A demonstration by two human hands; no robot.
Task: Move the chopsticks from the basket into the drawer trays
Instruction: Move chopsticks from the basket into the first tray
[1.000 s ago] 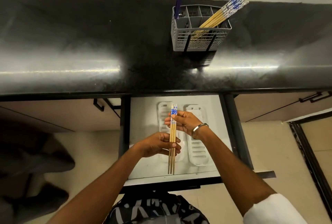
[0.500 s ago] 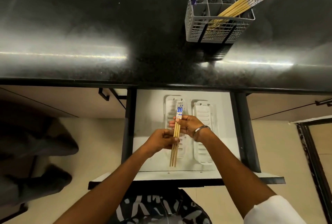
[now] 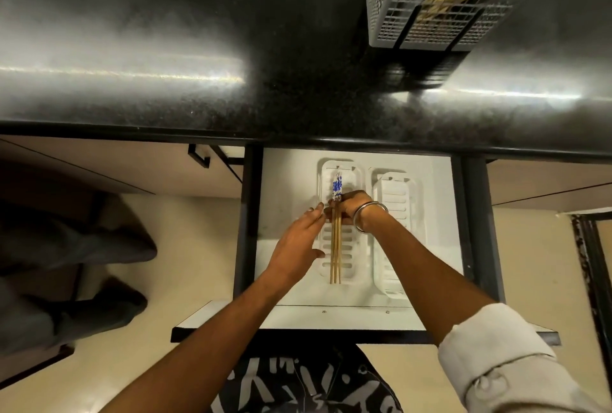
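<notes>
The placing step is in hand: a small bundle of chopsticks (image 3: pixel 335 243) lies lengthwise in the left drawer tray (image 3: pixel 356 174), blue-patterned ends toward the counter. The right hand (image 3: pixel 351 209) pinches them near the patterned ends; the left hand (image 3: pixel 298 247) is beside them, fingers straight, holding nothing. Next, I judge, comes letting go and reaching up to the grey basket (image 3: pixel 440 22) on the counter, where more chopsticks lean

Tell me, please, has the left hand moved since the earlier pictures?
Yes. The left hand has let go of the chopsticks and shifted left, off the left tray they lie over.
</notes>
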